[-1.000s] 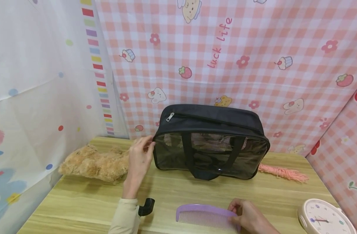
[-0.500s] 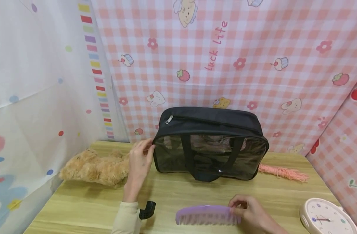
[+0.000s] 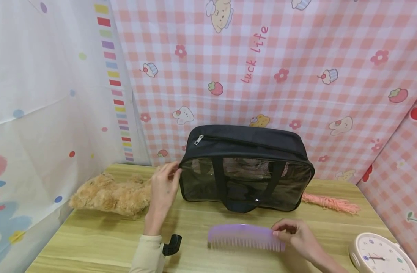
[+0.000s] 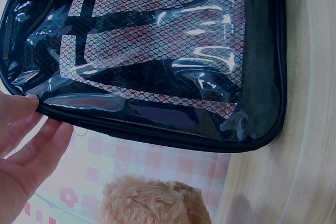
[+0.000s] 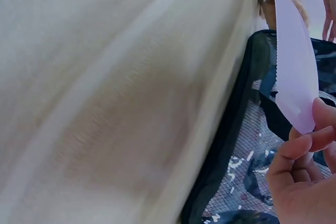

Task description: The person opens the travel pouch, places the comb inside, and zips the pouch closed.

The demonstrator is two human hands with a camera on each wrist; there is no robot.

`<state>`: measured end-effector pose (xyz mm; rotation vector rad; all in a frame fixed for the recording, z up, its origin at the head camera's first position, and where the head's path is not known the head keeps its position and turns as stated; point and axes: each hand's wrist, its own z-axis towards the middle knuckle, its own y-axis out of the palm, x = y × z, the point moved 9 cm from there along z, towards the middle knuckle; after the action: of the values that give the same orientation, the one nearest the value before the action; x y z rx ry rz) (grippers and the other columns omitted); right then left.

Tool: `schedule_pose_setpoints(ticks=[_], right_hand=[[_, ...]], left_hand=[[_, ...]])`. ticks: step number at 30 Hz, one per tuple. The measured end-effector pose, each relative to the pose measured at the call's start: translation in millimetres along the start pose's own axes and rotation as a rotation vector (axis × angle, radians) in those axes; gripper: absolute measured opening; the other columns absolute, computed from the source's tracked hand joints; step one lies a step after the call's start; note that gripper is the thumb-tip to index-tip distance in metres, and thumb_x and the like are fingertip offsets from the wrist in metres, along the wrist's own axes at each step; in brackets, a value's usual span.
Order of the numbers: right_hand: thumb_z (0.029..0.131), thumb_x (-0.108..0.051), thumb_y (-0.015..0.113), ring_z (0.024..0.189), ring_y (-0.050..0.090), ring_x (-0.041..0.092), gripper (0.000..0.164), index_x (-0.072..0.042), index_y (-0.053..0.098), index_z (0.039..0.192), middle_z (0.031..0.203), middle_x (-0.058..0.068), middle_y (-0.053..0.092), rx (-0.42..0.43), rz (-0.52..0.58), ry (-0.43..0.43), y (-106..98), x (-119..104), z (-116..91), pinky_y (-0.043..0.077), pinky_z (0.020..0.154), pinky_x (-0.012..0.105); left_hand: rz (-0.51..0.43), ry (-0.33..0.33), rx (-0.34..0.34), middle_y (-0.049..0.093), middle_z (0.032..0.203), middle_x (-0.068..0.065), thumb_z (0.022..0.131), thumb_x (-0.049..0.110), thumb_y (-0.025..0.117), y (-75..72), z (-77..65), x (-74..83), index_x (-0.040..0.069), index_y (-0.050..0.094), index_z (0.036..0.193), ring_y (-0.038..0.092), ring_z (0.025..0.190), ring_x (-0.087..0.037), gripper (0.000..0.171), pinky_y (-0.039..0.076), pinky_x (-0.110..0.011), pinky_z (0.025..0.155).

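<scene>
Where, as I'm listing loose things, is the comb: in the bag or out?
Out: the right hand holds the comb in front of the bag.

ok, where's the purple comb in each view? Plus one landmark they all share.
Head: purple comb in the lower part, just right of centre, one end pinched by the right hand.
Left wrist: not in it.
Right wrist: upper right, nearly upright, toothed edge facing left.
Shared landmark: the black bag, in all three.

The comb (image 3: 243,237) in my right hand (image 3: 297,238) is purple; at my left hand (image 3: 164,185), the bag (image 3: 247,167) is black, the furry toy (image 3: 110,195) tan; behind, pink-white checked cloth (image 3: 249,91).
</scene>
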<state>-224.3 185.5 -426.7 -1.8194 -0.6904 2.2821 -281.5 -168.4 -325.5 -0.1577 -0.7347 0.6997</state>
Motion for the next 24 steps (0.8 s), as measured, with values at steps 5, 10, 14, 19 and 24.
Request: schedule_pose_setpoints(ticks=[5, 10, 14, 19, 24], right_hand=[[0.082, -0.004, 0.073, 0.064, 0.056, 0.005, 0.007, 0.001, 0.072, 0.086, 0.079, 0.001, 0.07, 0.066, -0.017, 0.039, -11.5, -7.3, 2.8, 0.047, 0.053, 0.022], [0.08, -0.006, 0.075, 0.064, 0.058, 0.007, 0.008, -0.002, 0.074, 0.086, 0.08, 0.003, 0.07, 0.104, -0.032, 0.066, -22.0, -15.2, 5.6, 0.049, 0.054, 0.023], [0.081, -0.006, 0.074, 0.06, 0.055, 0.008, 0.006, -0.003, 0.074, 0.086, 0.079, 0.002, 0.07, 0.111, -0.033, 0.049, -29.7, -22.8, 6.9, 0.047, 0.05, 0.024], [0.082, -0.002, 0.072, 0.06, 0.056, 0.008, 0.005, -0.001, 0.074, 0.087, 0.079, 0.002, 0.07, 0.151, -0.052, -0.026, -43.1, -40.0, 9.5, 0.047, 0.048, 0.026], [0.083, -0.007, 0.073, 0.063, 0.057, 0.009, 0.008, -0.003, 0.074, 0.089, 0.082, 0.006, 0.07, 0.205, -0.097, -0.02, -59.7, -57.0, 13.1, 0.048, 0.05, 0.024]], left_hand=[[-0.002, 0.002, 0.0, 0.067, 0.091, -0.01, 0.088, 0.002, 0.067, 0.7, 0.4, 0.8, 0.001, 0.07, 0.103, 0.061, 0.083, -0.023, 0.016, 0.057, -0.03, 0.064], [-0.006, -0.002, 0.006, 0.067, 0.09, -0.011, 0.087, 0.001, 0.068, 0.5, 0.6, 0.7, 0.0, 0.07, 0.103, 0.061, 0.083, -0.025, 0.016, 0.057, -0.031, 0.065], [0.008, -0.015, -0.004, 0.067, 0.091, -0.011, 0.088, 0.002, 0.067, 1.4, 0.4, 0.6, 0.0, 0.07, 0.104, 0.061, 0.085, -0.025, 0.017, 0.057, -0.03, 0.066], [0.025, -0.028, -0.019, 0.068, 0.092, -0.01, 0.089, 0.003, 0.066, 3.2, 0.5, 0.3, 0.002, 0.07, 0.105, 0.06, 0.086, -0.023, 0.016, 0.056, -0.028, 0.067], [-0.004, -0.009, -0.003, 0.067, 0.091, -0.011, 0.088, 0.001, 0.066, 0.2, -1.9, -0.1, 0.0, 0.07, 0.105, 0.059, 0.086, -0.024, 0.017, 0.057, -0.029, 0.067]])
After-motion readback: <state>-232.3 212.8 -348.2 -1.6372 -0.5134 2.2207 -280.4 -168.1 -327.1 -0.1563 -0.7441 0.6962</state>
